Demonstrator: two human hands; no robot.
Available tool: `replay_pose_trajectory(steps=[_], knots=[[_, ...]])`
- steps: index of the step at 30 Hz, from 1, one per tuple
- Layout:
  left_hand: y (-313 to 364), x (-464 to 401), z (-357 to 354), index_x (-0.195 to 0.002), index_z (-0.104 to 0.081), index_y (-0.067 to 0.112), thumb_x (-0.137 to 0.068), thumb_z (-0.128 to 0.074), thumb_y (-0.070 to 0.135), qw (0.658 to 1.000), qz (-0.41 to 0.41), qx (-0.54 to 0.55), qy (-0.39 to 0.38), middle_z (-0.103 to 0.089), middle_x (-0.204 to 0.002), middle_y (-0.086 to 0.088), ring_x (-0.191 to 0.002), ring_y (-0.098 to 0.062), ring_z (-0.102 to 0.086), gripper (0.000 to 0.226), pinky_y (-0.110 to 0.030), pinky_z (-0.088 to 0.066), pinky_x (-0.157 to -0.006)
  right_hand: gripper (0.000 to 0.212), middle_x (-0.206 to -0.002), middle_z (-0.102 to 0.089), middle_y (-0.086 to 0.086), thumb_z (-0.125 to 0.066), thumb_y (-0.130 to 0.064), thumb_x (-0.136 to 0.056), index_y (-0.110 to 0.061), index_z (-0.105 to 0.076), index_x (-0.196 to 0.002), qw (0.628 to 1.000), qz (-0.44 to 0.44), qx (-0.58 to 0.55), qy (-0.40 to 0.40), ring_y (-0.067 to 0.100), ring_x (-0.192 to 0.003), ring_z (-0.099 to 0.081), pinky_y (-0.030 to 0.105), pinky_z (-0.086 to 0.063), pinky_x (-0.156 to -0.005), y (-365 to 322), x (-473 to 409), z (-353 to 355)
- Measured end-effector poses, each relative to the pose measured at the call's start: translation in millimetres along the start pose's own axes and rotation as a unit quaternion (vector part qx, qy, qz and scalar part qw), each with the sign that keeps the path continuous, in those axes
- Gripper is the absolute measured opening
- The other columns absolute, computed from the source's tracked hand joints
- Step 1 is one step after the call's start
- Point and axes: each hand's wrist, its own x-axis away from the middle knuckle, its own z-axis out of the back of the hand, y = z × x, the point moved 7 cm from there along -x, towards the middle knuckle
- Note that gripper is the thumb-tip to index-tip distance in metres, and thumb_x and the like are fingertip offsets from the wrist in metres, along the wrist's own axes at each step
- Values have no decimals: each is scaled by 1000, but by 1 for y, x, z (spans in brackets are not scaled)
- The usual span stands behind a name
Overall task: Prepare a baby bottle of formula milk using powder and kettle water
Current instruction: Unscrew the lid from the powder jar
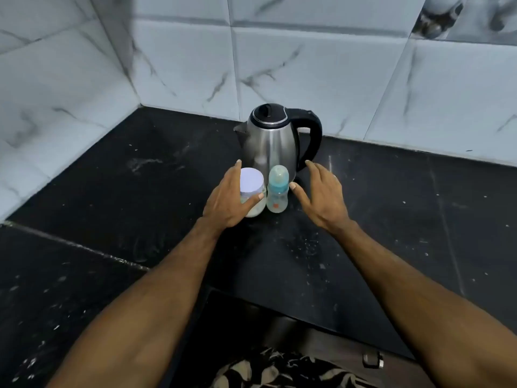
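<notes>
A steel kettle with a black lid and handle stands on the black counter near the tiled wall, its spout pointing left. In front of it stand a clear jar with a white lid, holding pale powder, and a capped baby bottle with a blue collar. My left hand curls around the jar's left side, thumb across its front. My right hand hovers open just right of the bottle, thumb tip close to it, not touching.
White marble-patterned tiles form a wall corner behind and to the left. The counter's front edge runs under my forearms, with a dark cabinet and a metal latch below. Patterned cloth shows at the bottom.
</notes>
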Motion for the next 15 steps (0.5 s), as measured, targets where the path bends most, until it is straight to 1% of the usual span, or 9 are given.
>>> replay_pose_trajectory(steps=[4,8,12,15], knots=[[-5,-3,-4,-156,-10,14,-83,-71,52,1000,22,14,6,-25,-158,-9,-140,-26,-35,102,-42,-35,-109,69,-150,-44,12,-46,-53,-99,-6,-36,-149,1000,-8,5,-7,25,-139,-40,45,-30,-116,4,6,-9],[-9,-8,-4,-156,-12,16,-78,-80,42,998,33,55,22,-33,-152,-11,-135,-26,-39,107,-31,-33,-102,68,-146,-48,12,-47,-52,-99,-6,-37,-147,1000,-15,-19,4,26,-135,-44,42,-33,-114,5,8,-10],[-12,0,-3,-155,-12,23,-70,-86,39,994,44,93,27,-39,-147,-6,-131,-21,-42,114,-27,-34,-98,65,-136,-54,13,-44,-56,-98,-7,-43,-142,998,-58,-34,-13,28,-123,-51,42,-40,-103,11,16,-17],[-12,19,-1,-155,-11,25,-67,-88,39,992,51,117,26,-44,-141,-3,-127,-18,-45,118,-27,-37,-98,58,-123,-61,8,-42,-59,-97,-11,-53,-129,995,-86,-31,-40,25,-110,-55,43,-46,-95,12,28,-26]])
